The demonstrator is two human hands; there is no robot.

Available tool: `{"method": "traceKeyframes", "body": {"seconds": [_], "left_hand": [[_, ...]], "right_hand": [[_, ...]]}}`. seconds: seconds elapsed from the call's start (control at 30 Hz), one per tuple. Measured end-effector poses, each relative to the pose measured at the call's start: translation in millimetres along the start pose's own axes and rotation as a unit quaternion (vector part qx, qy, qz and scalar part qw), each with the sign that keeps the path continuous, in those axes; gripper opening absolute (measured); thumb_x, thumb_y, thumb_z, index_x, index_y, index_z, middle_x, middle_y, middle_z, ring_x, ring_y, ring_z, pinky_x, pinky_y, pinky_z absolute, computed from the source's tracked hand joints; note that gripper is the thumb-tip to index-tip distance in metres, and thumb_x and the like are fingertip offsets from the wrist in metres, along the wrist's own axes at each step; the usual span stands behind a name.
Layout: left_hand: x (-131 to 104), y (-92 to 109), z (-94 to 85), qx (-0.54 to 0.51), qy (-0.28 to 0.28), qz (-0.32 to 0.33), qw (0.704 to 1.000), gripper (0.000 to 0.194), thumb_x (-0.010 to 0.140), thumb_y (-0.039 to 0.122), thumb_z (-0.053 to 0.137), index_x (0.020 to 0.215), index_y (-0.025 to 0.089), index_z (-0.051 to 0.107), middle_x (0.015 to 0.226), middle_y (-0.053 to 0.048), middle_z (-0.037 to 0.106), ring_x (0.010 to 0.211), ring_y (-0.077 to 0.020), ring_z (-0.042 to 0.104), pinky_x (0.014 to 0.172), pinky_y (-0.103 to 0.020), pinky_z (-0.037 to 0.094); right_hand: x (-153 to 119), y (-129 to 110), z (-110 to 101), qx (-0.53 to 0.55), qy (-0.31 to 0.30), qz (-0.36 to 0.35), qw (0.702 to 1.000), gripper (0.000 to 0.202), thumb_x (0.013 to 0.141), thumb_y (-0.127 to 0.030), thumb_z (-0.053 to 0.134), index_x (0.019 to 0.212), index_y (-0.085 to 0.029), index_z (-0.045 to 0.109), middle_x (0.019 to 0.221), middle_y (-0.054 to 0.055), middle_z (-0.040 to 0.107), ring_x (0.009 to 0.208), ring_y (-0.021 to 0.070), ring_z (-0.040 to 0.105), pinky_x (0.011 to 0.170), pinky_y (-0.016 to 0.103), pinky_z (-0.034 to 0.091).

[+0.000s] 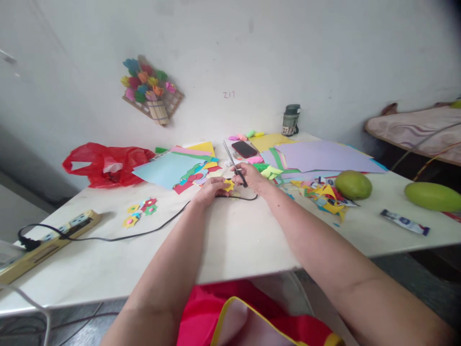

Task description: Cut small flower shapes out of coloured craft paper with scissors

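Note:
Over the middle of the white table, my left hand (212,189) pinches a small yellow paper cutout (229,185) between its fingers. My right hand (250,177) is closed around a pair of scissors (230,156), whose blades point up and away toward the wall. Both hands are close together, and the yellow piece lies between them. A thin black cord (173,218) runs across the table and passes beneath the hands. Left of my left hand lies a small group of finished-looking paper flowers (149,206) in yellow, red, green and blue.
Coloured paper sheets (327,156) and a phone (245,149) lie behind the hands. Paper scraps (326,196), green mangoes (353,185) and a tube (405,222) are at right. At left are a red plastic bag (104,166) and a power strip (54,245). A bottle (291,120) stands by the wall.

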State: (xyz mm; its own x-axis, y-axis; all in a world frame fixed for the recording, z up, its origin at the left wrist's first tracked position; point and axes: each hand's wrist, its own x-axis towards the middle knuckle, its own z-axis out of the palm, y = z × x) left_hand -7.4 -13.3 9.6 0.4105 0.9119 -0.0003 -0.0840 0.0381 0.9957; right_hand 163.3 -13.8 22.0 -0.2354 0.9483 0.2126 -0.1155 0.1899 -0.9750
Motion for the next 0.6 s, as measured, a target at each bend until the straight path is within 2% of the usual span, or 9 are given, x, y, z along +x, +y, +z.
{"method": "traceKeyframes", "body": {"seconds": [0.33,0.6], "left_hand": [[2.5,-4.2,-4.6,0.014,0.002,0.012,1.000,0.025,0.062,0.030,0.075,0.073,0.011,0.062,0.060,-0.004,0.065,0.051,-0.0097,0.059,0.058,-0.022,0.050],[0.6,-2.9,-3.9,0.010,0.011,0.030,0.999,0.036,0.058,0.038,0.081,0.072,0.013,0.059,0.064,-0.005,0.068,0.054,-0.0123,0.063,0.062,-0.025,0.052]], "right_hand": [[2.4,0.9,-1.3,-0.006,0.007,-0.010,1.000,0.034,0.054,-0.016,0.071,0.083,-0.018,0.054,0.050,-0.008,0.057,0.045,0.0072,0.052,0.047,0.019,0.042],[1.0,-2.0,-8.0,-0.044,0.019,-0.002,0.999,0.033,0.057,-0.021,0.074,0.084,-0.018,0.055,0.051,-0.006,0.058,0.044,0.0092,0.054,0.045,0.020,0.041]]}}
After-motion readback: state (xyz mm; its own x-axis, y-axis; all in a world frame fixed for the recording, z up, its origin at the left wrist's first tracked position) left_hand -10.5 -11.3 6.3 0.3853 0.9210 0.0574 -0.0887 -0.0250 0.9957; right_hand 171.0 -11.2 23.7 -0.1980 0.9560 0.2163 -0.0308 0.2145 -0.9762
